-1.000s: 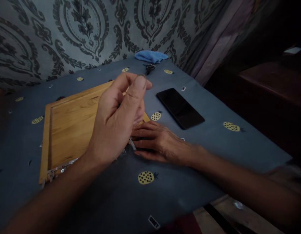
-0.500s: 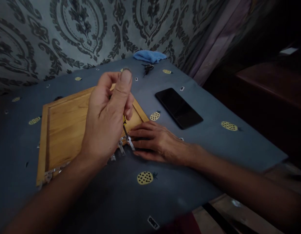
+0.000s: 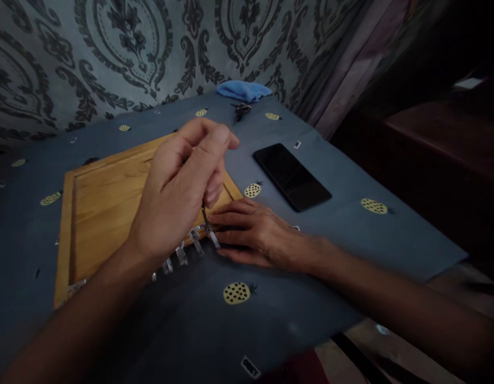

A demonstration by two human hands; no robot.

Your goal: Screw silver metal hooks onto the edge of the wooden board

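Note:
My left hand [image 3: 183, 181] is closed around a screwdriver [image 3: 204, 216]; only its thin dark shaft shows below the fingers, pointing down, and the handle is hidden in the fist. The tip meets a small metal clip [image 3: 213, 239] at the near right corner of a framed wooden board [image 3: 106, 208]. Stretched out flat, my right hand [image 3: 262, 234] rests at that corner with its fingertips against the clip and the board's edge. Several more metal clips [image 3: 196, 242] line the near edge, some partly hidden behind my left forearm.
A black phone [image 3: 292, 176] lies on the blue pineapple-print tablecloth [image 3: 294, 298] to the right of the board. Farther back are a small dark object like keys [image 3: 242, 110] and a blue cloth [image 3: 244, 90] by the patterned wall [image 3: 183, 48].
My left hand has turned around the screwdriver, its thumb and forefinger now leaning farther right. My right hand stays in place. The view has shifted slightly.

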